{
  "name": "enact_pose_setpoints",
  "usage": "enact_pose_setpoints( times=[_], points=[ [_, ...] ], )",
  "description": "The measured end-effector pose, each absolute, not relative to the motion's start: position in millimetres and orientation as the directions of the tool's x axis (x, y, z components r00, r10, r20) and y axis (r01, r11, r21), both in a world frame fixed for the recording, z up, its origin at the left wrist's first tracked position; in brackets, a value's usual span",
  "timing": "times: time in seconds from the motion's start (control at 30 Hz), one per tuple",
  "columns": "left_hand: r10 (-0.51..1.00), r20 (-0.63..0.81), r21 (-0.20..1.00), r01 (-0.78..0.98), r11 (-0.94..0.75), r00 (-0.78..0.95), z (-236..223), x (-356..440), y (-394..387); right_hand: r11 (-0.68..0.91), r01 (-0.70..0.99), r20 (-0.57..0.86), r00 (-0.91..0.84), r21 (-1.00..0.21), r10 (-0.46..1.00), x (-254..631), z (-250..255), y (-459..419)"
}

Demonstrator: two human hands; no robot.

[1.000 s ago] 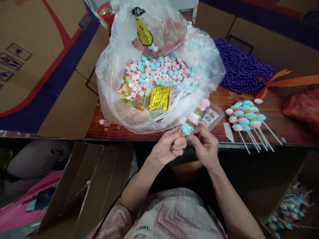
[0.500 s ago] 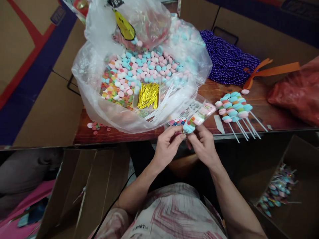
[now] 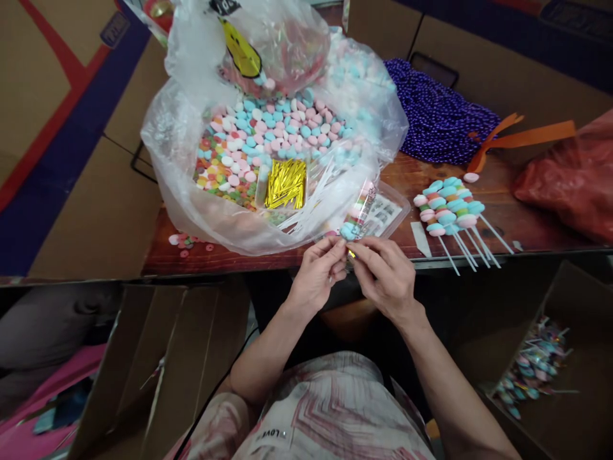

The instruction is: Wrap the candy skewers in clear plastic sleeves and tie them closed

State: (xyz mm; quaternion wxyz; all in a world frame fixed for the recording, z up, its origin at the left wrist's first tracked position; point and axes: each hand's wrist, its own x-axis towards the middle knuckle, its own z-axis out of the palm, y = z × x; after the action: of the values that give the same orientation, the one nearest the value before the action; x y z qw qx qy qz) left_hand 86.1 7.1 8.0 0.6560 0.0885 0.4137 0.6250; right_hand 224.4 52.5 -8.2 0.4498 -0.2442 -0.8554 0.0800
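A wrapped candy skewer (image 3: 357, 214) stands up from my fingertips, its pink, green and blue pieces showing through the clear bag. My left hand (image 3: 318, 268) pinches the lower end of it, just below the blue candy. My right hand (image 3: 385, 271) is closed on a gold twist tie (image 3: 351, 253) at the neck of the bag. Behind the skewer lies a clear packet with printed labels (image 3: 385, 214). More gold twist ties (image 3: 286, 184) fill a small box among the loose candies (image 3: 282, 121), beside white sticks (image 3: 320, 191).
Unwrapped candy skewers (image 3: 450, 207) lie at the table's right, near purple cord (image 3: 438, 115) and a red bag (image 3: 575, 179). A large plastic bag (image 3: 167, 128) surrounds the candies. Below right, a cardboard box (image 3: 582, 358) holds wrapped skewers (image 3: 534, 367). Another box (image 3: 158, 364) stands lower left.
The wrapped skewer has swung from leaning right to nearly upright. My right hand has moved from behind it to the bag's neck, and the gold tie now shows at its fingertips.
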Motion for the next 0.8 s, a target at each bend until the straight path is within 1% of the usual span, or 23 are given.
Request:
enact_pose_setpoints(
  times=[0.07,0.17,0.23,0.3,0.33,0.4,0.53,0.6,0.63,0.67,0.73,0.8],
  points=[
    [0.888,-0.443,0.627,-0.75,0.211,-0.121,9,87,6,0.888,0.367,0.777,-0.46,-0.275,0.431,223,-9,54],
    [0.891,-0.447,0.59,-0.774,0.228,-0.078,13,90,2,0.893,0.403,0.826,-0.42,-0.201,0.376,222,-9,54],
    [0.9,-0.433,0.566,-0.792,0.228,-0.05,16,95,0,0.884,0.432,0.844,-0.396,-0.176,0.361,220,-9,54],
    [0.913,-0.405,0.57,-0.797,0.2,-0.06,18,102,0,0.861,0.472,0.851,-0.358,-0.188,0.383,218,-8,53],
    [0.92,-0.384,0.581,-0.795,0.176,-0.077,18,106,1,0.844,0.492,0.85,-0.331,-0.215,0.41,217,-7,53],
    [0.936,-0.338,0.607,-0.783,0.139,-0.096,16,113,5,0.801,0.512,0.821,-0.279,-0.311,0.497,217,-6,51],
    [0.971,-0.236,0.621,-0.761,0.189,0.048,13,120,14,0.671,0.473,0.678,-0.189,-0.571,0.71,231,3,44],
    [0.988,-0.143,0.656,-0.742,0.137,0.056,14,123,15,0.586,0.459,0.604,-0.126,-0.668,0.787,244,12,38],
    [0.996,-0.087,0.696,-0.713,0.085,0.033,16,124,15,0.546,0.463,0.576,-0.088,-0.698,0.812,252,17,35],
    [0.999,-0.032,0.75,-0.66,0.034,0.014,18,126,15,0.51,0.473,0.556,-0.05,-0.719,0.83,259,21,32],
    [0.999,0.039,0.867,-0.497,-0.027,0.015,22,131,14,0.46,0.5,0.538,0.014,-0.734,0.843,271,28,24],
    [0.998,0.032,0.939,-0.344,-0.012,0.055,23,138,13,0.454,0.495,0.546,0.051,-0.741,0.836,280,32,16]
  ],
)
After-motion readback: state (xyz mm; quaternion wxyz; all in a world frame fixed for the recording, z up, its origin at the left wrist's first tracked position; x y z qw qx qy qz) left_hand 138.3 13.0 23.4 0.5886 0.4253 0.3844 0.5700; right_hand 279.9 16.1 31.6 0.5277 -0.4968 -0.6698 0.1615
